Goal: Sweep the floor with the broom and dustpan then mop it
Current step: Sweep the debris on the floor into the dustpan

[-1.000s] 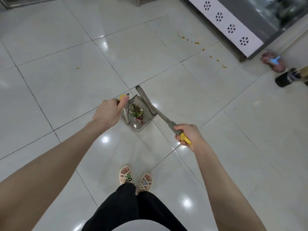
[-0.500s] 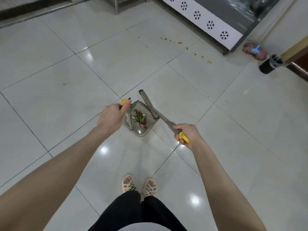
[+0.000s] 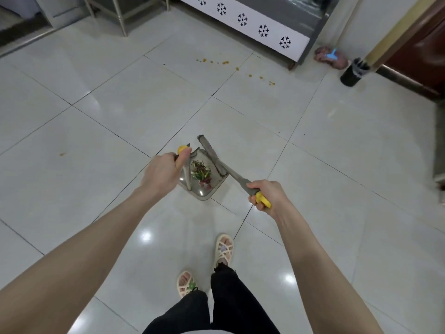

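Two long grey handles with yellow ends meet over a pale tiled floor [image 3: 101, 131], one in each hand. The left hand [image 3: 162, 172] is curled tight round the dustpan handle [image 3: 187, 175] just below its yellow cap, thumb laid along the grip; the handle runs steeply down from the cap toward the viewer into the dustpan [image 3: 204, 186], and most of its length is foreshortened. The dustpan is a grey tray sitting low, on or just above the floor; which of the two is hard to tell from above. Its open mouth faces up the frame, away from the person, and its rounded back edge lies nearest the feet. Inside it lies a small heap of green and reddish scraps [image 3: 201, 174].

The right hand [image 3: 266, 195] is closed round the broom handle [image 3: 237, 178], fingers wrapped under, the yellow end sticking out below the fist. The long axis of the broom slants from that hand up and to the left, ending in a narrow, toothed-looking head [image 3: 212, 154] along the right wall of the dustpan. Both forearms reach forward, bare, elbows out of frame.

Farther off, a trail of orange spots [image 3: 226, 62] crosses the tiles near a steel counter [image 3: 243, 20] with a snowflake-patterned panel. Another orange spot [image 3: 62, 154] sits at left. Two sandalled feet [image 3: 224, 251] stand below, with black trousers [image 3: 216, 307] cut off at the bottom edge.
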`<action>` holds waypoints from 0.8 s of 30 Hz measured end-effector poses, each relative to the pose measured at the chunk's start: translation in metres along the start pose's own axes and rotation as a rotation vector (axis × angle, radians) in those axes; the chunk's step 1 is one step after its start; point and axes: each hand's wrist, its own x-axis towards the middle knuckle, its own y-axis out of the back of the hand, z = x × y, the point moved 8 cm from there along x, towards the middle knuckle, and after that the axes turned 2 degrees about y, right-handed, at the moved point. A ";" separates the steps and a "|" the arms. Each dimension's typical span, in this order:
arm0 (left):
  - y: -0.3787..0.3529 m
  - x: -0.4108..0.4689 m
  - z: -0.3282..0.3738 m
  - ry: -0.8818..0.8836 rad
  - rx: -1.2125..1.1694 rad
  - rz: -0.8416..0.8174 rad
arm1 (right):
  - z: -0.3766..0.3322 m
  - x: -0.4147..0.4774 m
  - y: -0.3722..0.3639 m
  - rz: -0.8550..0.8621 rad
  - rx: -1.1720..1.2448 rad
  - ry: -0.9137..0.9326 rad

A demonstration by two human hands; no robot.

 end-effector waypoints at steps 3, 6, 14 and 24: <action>-0.009 0.023 0.022 -0.021 0.004 -0.022 | -0.013 0.013 0.018 0.021 0.048 -0.002; -0.020 0.051 0.050 -0.042 0.018 -0.045 | -0.032 0.032 0.039 0.047 0.092 -0.002; -0.081 0.166 0.165 -0.106 0.044 -0.115 | -0.112 0.119 0.135 0.080 0.179 -0.018; -0.152 0.314 0.360 -0.248 0.041 -0.164 | -0.239 0.204 0.284 0.148 0.257 0.003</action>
